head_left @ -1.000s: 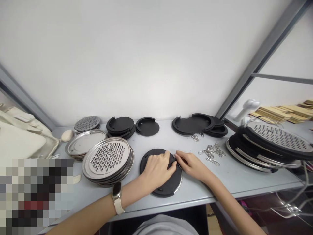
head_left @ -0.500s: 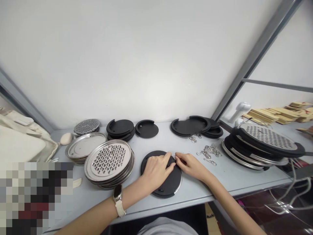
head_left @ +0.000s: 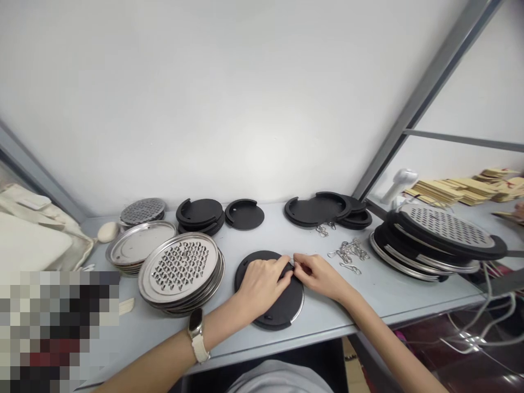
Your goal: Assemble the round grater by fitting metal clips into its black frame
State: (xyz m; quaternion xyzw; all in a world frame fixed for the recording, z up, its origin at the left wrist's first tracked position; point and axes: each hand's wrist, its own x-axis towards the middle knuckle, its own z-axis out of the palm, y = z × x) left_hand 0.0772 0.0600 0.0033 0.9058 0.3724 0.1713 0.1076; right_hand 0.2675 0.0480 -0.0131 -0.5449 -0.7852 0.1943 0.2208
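A round black plastic holder [head_left: 283, 307] lies near the table's front edge, a bright metal rim showing along its right side. My left hand [head_left: 262, 284] rests across it, thumb and index finger closed on the holder's upper right edge. At that same edge my right hand [head_left: 317, 275] pinches a small wire clip [head_left: 292, 262], mostly covered by the fingertips. Right of my hands lies a loose pile of wire clips [head_left: 350, 251]. To the left stands a stack of round metal grater discs [head_left: 184, 267], the top one with raised teeth.
Black holders [head_left: 200, 212] line the wall, with more holders [head_left: 317, 210] farther right. Plain metal discs [head_left: 143, 243] sit at the left. A tall stack of holders with grater plates [head_left: 446, 229] stands at the right, near a metal frame post [head_left: 426, 93] and flat wooden pieces [head_left: 454, 191].
The view has shifted very slightly. Both hands keep nearly the same place at the holder's edge, and the holder has not visibly moved on the table.
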